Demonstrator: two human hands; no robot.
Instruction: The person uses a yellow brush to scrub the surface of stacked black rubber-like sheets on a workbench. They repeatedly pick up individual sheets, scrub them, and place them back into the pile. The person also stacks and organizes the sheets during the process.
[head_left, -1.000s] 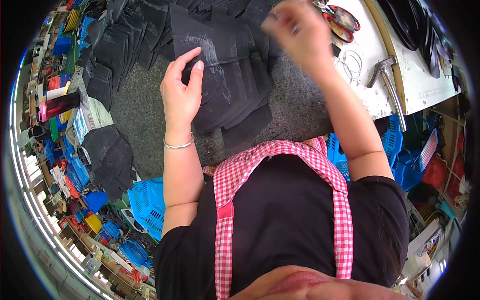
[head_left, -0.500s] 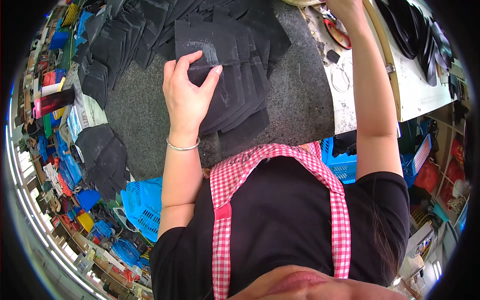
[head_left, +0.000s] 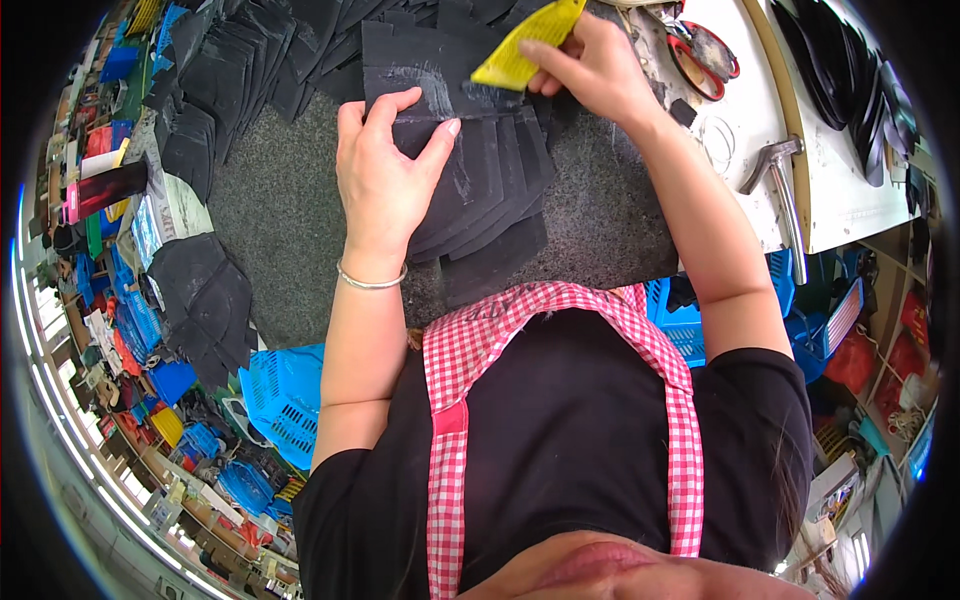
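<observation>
My left hand (head_left: 385, 178) rests on a fanned stack of black flat pieces (head_left: 480, 190), its thumb and index finger spread over the top piece near a straight crosswise edge. A pale, chalky smear marks that top piece above the fingers. My right hand (head_left: 598, 65) pinches a thin yellow sheet (head_left: 525, 45) with dark print between thumb and fingers. The sheet's lower edge is over the upper right part of the stack; whether it touches I cannot tell.
More black pieces (head_left: 240, 70) lie in overlapping rows at the back left of the dark mat (head_left: 290, 200). Red-handled scissors (head_left: 700, 62) and a hammer (head_left: 785, 195) lie on the right. Blue baskets (head_left: 285, 400) stand below the table edge. Black curved strips (head_left: 835, 75) lie at far right.
My right hand has come in from the upper right edge to the stack, now showing the yellow sheet. The hammer and more of the scissors are uncovered. My left hand stays on the stack.
</observation>
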